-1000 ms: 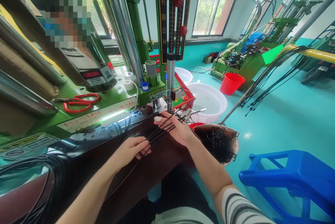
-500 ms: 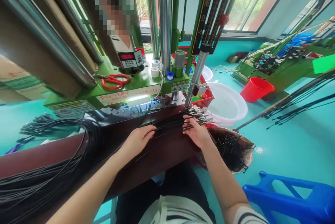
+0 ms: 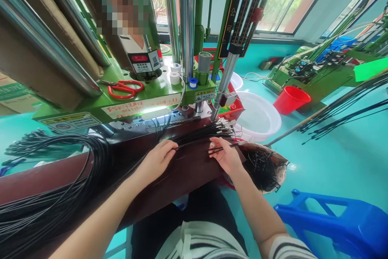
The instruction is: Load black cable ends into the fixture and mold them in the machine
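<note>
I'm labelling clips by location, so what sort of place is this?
Probably a factory workshop: a green machine with metal columns and warning labels, black cables bundled on the workbench, and more cables hanging at the right.

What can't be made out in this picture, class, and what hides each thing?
All in the head view:
- Left hand: its fingers hide how many cables they pinch.
- Long black cables: cut off by the left edge.
- Blue stool: cut off by the right edge.
- White strip: red writing too blurred to read.
- Other person: face masked by blocks.
</note>
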`<state>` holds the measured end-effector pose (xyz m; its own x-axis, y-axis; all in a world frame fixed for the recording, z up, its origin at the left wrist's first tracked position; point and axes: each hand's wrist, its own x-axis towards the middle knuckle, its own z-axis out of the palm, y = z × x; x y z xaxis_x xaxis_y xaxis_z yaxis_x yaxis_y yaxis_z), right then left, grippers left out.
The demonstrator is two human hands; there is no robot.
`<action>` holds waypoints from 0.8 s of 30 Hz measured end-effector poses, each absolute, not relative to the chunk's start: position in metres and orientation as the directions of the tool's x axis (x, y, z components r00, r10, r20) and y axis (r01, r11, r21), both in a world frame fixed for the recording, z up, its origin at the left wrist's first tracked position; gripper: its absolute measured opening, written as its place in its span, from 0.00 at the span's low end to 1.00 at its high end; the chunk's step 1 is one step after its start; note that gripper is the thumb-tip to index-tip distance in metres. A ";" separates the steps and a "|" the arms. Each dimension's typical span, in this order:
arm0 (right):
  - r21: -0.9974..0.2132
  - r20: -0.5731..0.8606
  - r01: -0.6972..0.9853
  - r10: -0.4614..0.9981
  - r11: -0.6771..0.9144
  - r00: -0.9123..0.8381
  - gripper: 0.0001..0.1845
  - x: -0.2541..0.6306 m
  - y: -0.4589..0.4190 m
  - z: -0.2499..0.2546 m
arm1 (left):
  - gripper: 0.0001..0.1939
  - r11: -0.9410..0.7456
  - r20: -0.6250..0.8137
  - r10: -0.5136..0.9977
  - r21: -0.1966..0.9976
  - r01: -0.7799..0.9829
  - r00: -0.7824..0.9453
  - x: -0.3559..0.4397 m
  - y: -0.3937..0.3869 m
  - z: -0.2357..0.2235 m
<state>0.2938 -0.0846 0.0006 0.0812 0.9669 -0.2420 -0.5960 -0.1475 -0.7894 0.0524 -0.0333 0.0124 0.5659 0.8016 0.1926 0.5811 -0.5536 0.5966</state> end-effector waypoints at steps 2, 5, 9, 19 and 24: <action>-0.813 -0.222 -0.569 0.969 -0.123 0.107 0.09 0.294 -0.096 0.001 | 0.11 -0.584 0.229 0.798 0.522 0.622 0.557 0.056 -0.036 0.005; -0.820 -0.218 -0.567 0.960 -0.084 0.174 0.09 0.310 -0.111 0.001 | 0.11 -0.590 0.304 0.806 0.473 0.654 0.507 0.060 -0.041 -0.002; -0.860 -0.155 -0.497 0.870 0.115 0.469 0.16 0.355 -0.119 -0.003 | 0.10 -0.646 0.388 0.757 0.320 0.693 0.526 0.064 -0.055 -0.003; -0.470 0.305 0.807 0.924 0.357 -0.231 0.20 0.342 -0.072 0.021 | 0.12 -0.620 0.447 0.696 -0.019 0.784 0.562 0.071 -0.078 -0.004; -0.015 0.025 0.890 0.889 0.457 -0.456 0.16 0.318 -0.031 0.025 | 0.13 -0.647 0.365 0.717 0.030 0.762 0.594 0.067 -0.087 -0.007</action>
